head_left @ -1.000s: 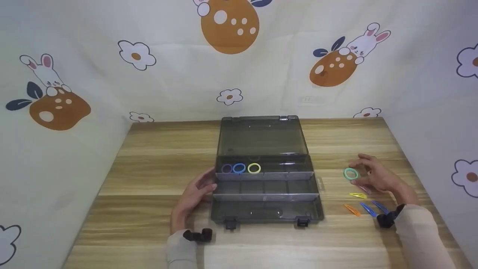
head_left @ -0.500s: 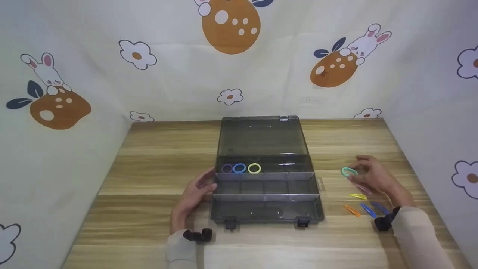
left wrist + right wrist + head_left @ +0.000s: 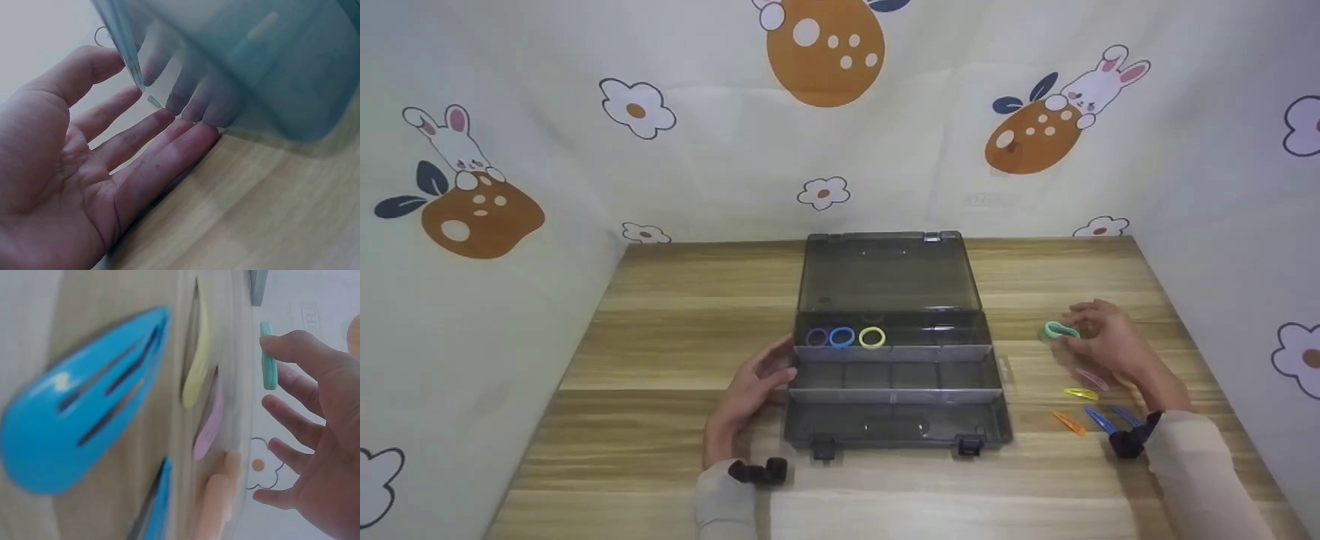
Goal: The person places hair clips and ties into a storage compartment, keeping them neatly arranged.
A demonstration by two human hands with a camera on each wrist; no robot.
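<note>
The green ring (image 3: 1050,328) is pinched between thumb and forefinger of the right hand (image 3: 1117,346), toward the counter's (image 3: 660,337) right edge. Just nearer the viewer lie a pink clip (image 3: 1093,379) and a yellow clip (image 3: 1081,393), then an orange clip (image 3: 1069,422) and two blue clips (image 3: 1100,420), one partly hidden by the black wrist camera (image 3: 1131,441). Between the green ring and the purple ring (image 3: 808,337), blue ring (image 3: 832,339) and yellow ring (image 3: 861,339) stands the box's right wall; those three sit in its far row. The box (image 3: 885,442) has its lid (image 3: 889,274) raised near the counter's far edge. The left hand (image 3: 746,394), fingers loosely extended, touches the box's left side.
</note>
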